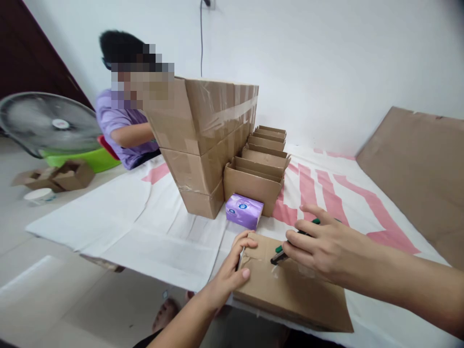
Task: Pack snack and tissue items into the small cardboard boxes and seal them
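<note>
Presently, the flat carton [268, 285] lies nearside of the purple pack [243, 212]. The left hand [231, 276] spreads open on its left end; the right hand [316, 249] grips a green-and-black tool [277, 257]. A tool slip could injure the former.

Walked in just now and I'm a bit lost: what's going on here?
A person at the table has their left hand on the edge of some cardboard. Their right hand holds a dark and green tool, its tip low over the cardboard; whether it touches is unclear. Beyond are a purple pack, open boxes and a stack of taped boxes. Another person is behind the stack.
</note>
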The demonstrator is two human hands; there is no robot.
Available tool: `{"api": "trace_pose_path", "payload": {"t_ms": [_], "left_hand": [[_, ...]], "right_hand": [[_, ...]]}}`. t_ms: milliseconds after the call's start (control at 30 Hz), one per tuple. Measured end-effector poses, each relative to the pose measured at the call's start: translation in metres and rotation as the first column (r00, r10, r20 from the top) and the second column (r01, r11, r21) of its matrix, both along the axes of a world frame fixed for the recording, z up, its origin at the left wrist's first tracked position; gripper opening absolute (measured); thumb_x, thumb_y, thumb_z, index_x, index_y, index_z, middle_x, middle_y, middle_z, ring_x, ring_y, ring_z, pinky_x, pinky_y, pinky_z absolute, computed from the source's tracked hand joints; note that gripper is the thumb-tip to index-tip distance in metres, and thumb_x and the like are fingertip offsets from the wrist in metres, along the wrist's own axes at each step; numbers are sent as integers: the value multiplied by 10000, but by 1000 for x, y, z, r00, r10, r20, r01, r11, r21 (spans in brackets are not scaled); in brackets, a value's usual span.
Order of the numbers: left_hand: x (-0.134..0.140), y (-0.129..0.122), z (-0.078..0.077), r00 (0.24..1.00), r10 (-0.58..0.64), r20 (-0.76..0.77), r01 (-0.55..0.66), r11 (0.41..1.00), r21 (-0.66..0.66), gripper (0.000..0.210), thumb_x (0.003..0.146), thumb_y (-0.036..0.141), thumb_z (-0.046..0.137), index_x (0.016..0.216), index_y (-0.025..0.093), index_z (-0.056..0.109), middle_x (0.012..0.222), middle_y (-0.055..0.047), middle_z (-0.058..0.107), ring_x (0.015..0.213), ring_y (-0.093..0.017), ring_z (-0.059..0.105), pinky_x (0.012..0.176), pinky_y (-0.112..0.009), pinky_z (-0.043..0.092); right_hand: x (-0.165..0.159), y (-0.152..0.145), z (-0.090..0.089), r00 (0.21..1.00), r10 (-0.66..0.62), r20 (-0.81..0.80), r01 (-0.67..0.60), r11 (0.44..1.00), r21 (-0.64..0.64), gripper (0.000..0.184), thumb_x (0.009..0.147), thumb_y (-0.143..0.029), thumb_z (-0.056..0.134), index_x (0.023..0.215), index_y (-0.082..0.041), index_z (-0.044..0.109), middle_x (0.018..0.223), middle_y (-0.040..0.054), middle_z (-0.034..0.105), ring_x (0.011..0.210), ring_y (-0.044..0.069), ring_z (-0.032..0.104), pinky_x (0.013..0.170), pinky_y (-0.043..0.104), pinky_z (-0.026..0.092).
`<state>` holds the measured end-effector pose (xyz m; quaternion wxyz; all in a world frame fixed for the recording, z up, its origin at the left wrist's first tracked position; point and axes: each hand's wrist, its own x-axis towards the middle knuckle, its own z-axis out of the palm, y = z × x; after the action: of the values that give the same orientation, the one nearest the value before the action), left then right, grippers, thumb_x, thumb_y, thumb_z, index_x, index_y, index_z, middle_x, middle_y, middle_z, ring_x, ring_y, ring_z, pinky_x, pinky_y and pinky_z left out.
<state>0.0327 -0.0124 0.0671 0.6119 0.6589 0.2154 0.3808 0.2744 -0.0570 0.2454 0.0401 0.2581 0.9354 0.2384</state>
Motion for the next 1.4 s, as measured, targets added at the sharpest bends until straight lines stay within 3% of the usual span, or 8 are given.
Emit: {"api": "trace_pose_path", "payload": {"t_ms": [333,900,1167,1400], "left_hand": [[2,-1,2,1000,22,6,-22,999,30,564,821,629,573,1248,277,464,1489,-102,239,1437,-388,204,1160,-522,146],[3,-2,2,1000,16,-25,-15,1000,15,588,803,656,569,1241,282,452,1473,-101,228,1434,-390,178,1156,-535,117],[3,-1,-2,1000,15,-20,-15,1000,22,576,814,651,550,1246,285,443,1493,-105,225,1457,-396,120,1151,-541,120],[5,-4,1,999,51,-7,-51,998,-21,583,792,653,567,1222,274,467,1499,-112,246,1446,-405,163,1137,-543,164]], "right_hand": [[-1,-5,3,1000,21,11,-21,1000,22,210,894,-123,482,921,-224,664,880,19,640,805,216,519,1049,510,217],[4,-10,8,998,-46,-30,44,998,-55,242,861,-86,487,922,-250,654,842,44,648,783,239,545,1011,503,324],[34,-20,4,990,-126,64,132,987,-93,198,807,-77,497,799,-242,606,800,40,625,810,258,545,958,553,327],[68,-46,-2,953,-297,-65,286,948,-139,423,784,14,405,1011,-259,636,953,59,674,897,261,581,974,539,318]]}}
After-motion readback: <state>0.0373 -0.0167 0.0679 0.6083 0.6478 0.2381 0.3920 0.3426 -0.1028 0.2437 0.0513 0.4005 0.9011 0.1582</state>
